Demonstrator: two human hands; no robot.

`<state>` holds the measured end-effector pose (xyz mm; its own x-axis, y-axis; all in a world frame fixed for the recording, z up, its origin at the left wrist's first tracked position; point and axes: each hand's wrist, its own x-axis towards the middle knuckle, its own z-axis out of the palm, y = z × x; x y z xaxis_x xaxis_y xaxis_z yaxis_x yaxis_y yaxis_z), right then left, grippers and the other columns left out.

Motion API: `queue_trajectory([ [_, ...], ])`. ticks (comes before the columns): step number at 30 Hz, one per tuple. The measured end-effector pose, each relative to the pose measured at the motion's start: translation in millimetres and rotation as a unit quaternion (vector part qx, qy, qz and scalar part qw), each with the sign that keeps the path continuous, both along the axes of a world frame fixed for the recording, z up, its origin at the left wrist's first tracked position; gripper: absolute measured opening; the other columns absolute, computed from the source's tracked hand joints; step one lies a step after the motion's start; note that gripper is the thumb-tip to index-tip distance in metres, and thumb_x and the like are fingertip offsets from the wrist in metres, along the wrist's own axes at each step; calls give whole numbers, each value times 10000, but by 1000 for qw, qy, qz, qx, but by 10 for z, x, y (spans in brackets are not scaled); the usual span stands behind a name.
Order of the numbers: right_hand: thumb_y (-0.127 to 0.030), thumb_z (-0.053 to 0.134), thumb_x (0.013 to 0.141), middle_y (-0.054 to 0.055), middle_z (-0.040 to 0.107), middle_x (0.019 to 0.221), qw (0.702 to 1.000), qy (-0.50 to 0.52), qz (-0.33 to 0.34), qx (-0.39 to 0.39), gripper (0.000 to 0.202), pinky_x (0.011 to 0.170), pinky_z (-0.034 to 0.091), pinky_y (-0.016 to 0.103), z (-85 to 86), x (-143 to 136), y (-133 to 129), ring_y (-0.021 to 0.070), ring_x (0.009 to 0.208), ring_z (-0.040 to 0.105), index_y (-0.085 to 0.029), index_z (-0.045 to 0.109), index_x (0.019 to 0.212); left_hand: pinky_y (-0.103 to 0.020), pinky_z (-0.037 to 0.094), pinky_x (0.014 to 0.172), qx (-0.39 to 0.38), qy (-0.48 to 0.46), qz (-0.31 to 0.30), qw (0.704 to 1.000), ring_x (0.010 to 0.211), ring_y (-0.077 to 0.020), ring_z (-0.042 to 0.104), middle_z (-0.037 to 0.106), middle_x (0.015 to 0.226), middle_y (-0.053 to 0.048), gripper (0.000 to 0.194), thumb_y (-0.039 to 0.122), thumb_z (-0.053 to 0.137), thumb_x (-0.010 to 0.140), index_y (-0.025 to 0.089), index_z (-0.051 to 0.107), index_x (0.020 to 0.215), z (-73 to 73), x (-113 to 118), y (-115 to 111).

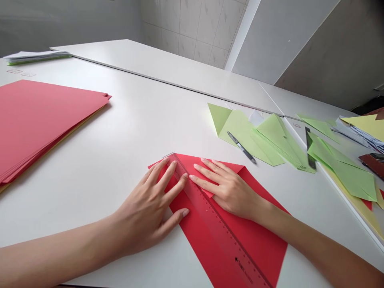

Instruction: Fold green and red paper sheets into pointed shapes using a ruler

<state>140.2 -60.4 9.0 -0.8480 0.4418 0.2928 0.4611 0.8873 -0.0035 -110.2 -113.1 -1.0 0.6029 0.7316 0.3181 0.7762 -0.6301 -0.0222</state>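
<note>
A red sheet of paper (258,212) lies on the white table, with a folded flap at its far end. Across it, running from the far left corner toward the near edge, is a clear ruler (222,224). My left hand (150,200) has its fingers spread, their tips on the ruler's far part and the thumb over the red paper. On the folded flap, just right of the ruler, my right hand (226,184) lies flat with fingers stretched out.
A stack of red sheets (48,120) is at the left, papers (37,57) behind it. Beyond my right hand lie a dark pen (241,148), folded green papers (279,140) and more green pieces (343,168) farther right. Seams cross the white table (126,120).
</note>
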Motion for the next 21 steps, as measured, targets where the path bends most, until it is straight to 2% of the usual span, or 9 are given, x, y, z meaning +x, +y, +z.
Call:
queue_trajectory([
  [4, -272, 422, 1023, 94, 443, 1517, 999, -1, 2, -42, 413, 1190, 327, 515, -2, 34, 17, 260, 1492, 231, -156, 532, 1403, -631, 439, 1033, 2, 6, 21, 1000, 1382, -483, 352, 401, 1471, -276, 626, 504, 454, 934, 85, 511, 1395, -12, 98, -19],
  [7, -274, 376, 1034, 86, 406, 1543, 998, 2, 5, -68, 436, 1214, 271, 502, -22, 69, 31, 238, 1503, 199, -154, 486, 1438, -649, 432, 1023, 3, 4, 28, 1000, 1357, -499, 381, 424, 1431, -307, 624, 514, 422, 938, 52, 557, 1336, 7, 161, -17],
  [12, -384, 443, 1010, 114, 370, 1561, 994, 17, 22, -109, 526, 1233, 204, 505, -44, 121, 54, 237, 1512, 170, -117, 443, 1464, -658, 367, 1076, -35, -15, 53, 998, 1380, -493, 347, 418, 1435, -297, 646, 562, 415, 932, 52, 567, 1297, 18, 220, 6],
  [18, -243, 378, 1014, 91, 340, 1577, 990, 16, 14, -138, 472, 1240, 183, 486, -11, 152, 60, 197, 1515, 161, -136, 433, 1471, -662, 312, 1117, -68, -22, 59, 996, 1406, -484, 306, 377, 1462, -283, 677, 608, 374, 930, 67, 542, 1300, 36, 253, 35],
  [21, -236, 386, 1015, 73, 350, 1574, 990, 18, 6, -138, 460, 1243, 170, 482, -2, 160, 63, 197, 1515, 164, -143, 450, 1461, -667, 298, 1126, -80, -32, 59, 995, 1423, -480, 275, 360, 1476, -260, 671, 613, 341, 941, 85, 519, 1316, 46, 257, 41],
])
